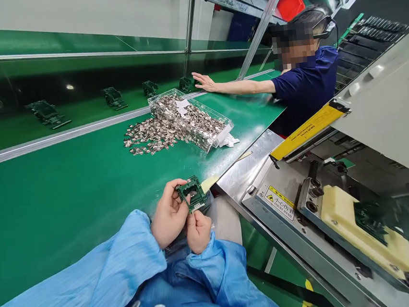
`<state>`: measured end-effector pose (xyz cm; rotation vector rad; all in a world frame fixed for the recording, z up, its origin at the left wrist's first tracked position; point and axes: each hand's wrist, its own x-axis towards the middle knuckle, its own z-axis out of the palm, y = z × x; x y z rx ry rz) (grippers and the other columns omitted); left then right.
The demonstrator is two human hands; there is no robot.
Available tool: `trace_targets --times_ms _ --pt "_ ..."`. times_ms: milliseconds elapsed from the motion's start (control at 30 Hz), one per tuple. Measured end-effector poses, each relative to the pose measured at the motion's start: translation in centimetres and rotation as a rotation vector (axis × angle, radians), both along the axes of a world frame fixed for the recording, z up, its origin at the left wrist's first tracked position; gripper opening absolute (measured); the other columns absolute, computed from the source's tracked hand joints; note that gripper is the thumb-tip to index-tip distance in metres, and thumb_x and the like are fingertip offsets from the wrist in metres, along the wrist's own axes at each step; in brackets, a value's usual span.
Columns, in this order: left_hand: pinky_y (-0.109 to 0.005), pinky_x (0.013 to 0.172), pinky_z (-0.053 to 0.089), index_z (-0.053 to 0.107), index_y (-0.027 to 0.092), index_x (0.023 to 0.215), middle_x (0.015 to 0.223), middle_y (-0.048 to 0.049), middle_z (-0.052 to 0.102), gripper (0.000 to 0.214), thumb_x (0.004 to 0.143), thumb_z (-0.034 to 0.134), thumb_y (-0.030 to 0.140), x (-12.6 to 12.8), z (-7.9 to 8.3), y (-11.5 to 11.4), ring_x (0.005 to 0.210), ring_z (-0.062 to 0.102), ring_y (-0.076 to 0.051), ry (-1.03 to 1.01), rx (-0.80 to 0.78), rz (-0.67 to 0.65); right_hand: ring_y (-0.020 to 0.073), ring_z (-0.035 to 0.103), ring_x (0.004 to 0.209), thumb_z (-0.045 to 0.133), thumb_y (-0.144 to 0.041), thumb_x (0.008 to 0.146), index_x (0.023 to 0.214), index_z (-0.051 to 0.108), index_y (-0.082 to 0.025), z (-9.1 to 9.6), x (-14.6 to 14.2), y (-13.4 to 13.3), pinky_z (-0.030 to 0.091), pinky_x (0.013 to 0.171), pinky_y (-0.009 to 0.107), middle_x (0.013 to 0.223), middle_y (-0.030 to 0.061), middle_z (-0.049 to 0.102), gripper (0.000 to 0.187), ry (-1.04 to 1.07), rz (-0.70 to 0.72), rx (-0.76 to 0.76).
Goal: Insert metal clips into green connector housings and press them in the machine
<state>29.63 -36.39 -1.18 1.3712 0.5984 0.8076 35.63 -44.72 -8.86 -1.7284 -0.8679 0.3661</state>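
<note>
Both my hands hold one small green circuit board [193, 193] near the front edge of the green table [67, 195]. My left hand [169, 215] is closed on the board's left side, thumb and fingers pinching it. My right hand [197, 230] grips the board's lower edge from below. Light blue sleeves cover both my arms. Beyond the board lies a loose heap of small silver metal parts [148, 135], spilling from a clear plastic tray [192, 118] full of the same parts.
A conveyor belt [78, 115] behind the table carries several green fixtures. A co-worker in a dark blue shirt reaches a hand [203, 81] onto the belt. At right stands a grey press machine [340, 208] with a yellow warning label and a cream block holding a green board.
</note>
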Motion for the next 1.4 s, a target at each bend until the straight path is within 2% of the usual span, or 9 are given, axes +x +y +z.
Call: trace_targets --times_ms 167,300,467,667,833,933,1067,1200,1400 --pt "-0.022 0.075 0.050 0.046 0.021 0.113 0.095 -0.0026 0.059 0.033 0.082 0.058 0.025 0.0 -0.3 0.0 0.083 0.060 -0.012 0.012 0.032 0.008 0.0126 0.037 0.041 0.039 -0.046 0.090 0.051 0.038 -0.024 0.9 0.1 0.1 0.028 0.046 0.028 0.042 -0.0019 0.040 0.044 -0.063 0.034 -0.012" --pt "-0.021 0.075 0.049 0.045 0.021 0.114 0.095 -0.0016 0.060 0.033 0.083 0.057 0.023 0.0 -0.4 0.1 0.085 0.061 -0.012 -0.004 0.039 0.000 0.0136 0.041 0.042 0.039 -0.044 0.090 0.054 0.045 -0.024 1.2 0.0 -0.2 0.031 0.047 0.028 0.045 -0.0002 0.047 0.041 -0.069 0.100 -0.045" --pt "-0.024 0.079 0.050 0.045 0.020 0.111 0.096 -0.0032 0.061 0.032 0.082 0.058 0.024 0.3 -0.3 0.4 0.089 0.062 -0.014 -0.047 0.022 0.003 0.0138 0.051 0.038 0.047 -0.032 0.090 0.059 0.056 -0.022 -0.1 1.4 -1.0 0.037 0.044 0.024 0.042 -0.0016 0.053 0.034 -0.011 0.190 -0.160" --pt "-0.026 0.078 0.053 0.046 0.021 0.105 0.088 -0.0005 0.059 0.039 0.075 0.067 0.033 -0.4 0.5 1.2 0.084 0.062 -0.014 -0.120 -0.021 0.128 0.0154 0.055 0.036 0.063 -0.023 0.079 0.049 0.058 -0.021 -0.8 2.7 -2.1 0.037 0.038 0.022 0.043 -0.0001 0.058 0.031 -0.007 0.151 -0.271" --pt "-0.024 0.061 0.056 0.045 0.023 0.106 0.085 0.0016 0.055 0.047 0.070 0.072 0.040 -3.3 0.9 1.3 0.076 0.060 -0.014 -0.081 -0.147 0.117 0.0161 0.062 0.048 0.054 -0.025 0.086 0.077 0.072 -0.020 2.4 3.1 -4.0 0.046 0.046 0.024 0.062 0.0029 0.068 0.022 -0.034 0.149 -0.261" --pt "-0.022 0.056 0.055 0.046 0.023 0.106 0.087 0.0015 0.054 0.048 0.069 0.073 0.038 -4.6 0.8 1.1 0.076 0.060 -0.014 -0.049 -0.178 0.095 0.0162 0.062 0.053 0.058 -0.027 0.084 0.079 0.074 -0.021 4.7 3.4 -4.8 0.048 0.053 0.026 0.070 0.0036 0.070 0.018 -0.067 0.158 -0.249" --pt "-0.022 0.060 0.055 0.046 0.024 0.110 0.090 0.0002 0.055 0.040 0.077 0.065 0.036 -5.0 0.7 0.5 0.077 0.058 -0.013 -0.035 -0.171 0.045 0.0178 0.060 0.060 0.063 -0.029 0.083 0.078 0.073 -0.020 7.9 2.9 -4.5 0.047 0.057 0.027 0.069 0.0035 0.068 0.014 -0.108 0.074 -0.191" --pt "-0.025 0.069 0.054 0.044 0.023 0.113 0.093 -0.0017 0.058 0.033 0.084 0.057 0.032 -4.9 0.6 -0.1 0.081 0.059 -0.014 -0.019 -0.109 -0.018 0.0168 0.056 0.067 0.060 -0.025 0.087 0.079 0.066 -0.020 10.8 0.9 -2.9 0.044 0.062 0.027 0.073 0.0020 0.062 0.012 -0.204 0.043 0.005" --pt "-0.024 0.077 0.052 0.042 0.022 0.117 0.097 -0.0027 0.063 0.033 0.085 0.052 0.021 -5.3 0.8 -0.5 0.085 0.063 -0.013 -0.029 -0.014 -0.054 0.0199 0.052 0.083 0.049 -0.015 0.090 0.088 0.060 -0.019 11.3 -1.6 -0.3 0.043 0.069 0.032 0.086 0.0049 0.055 0.012 -0.328 0.072 0.085"
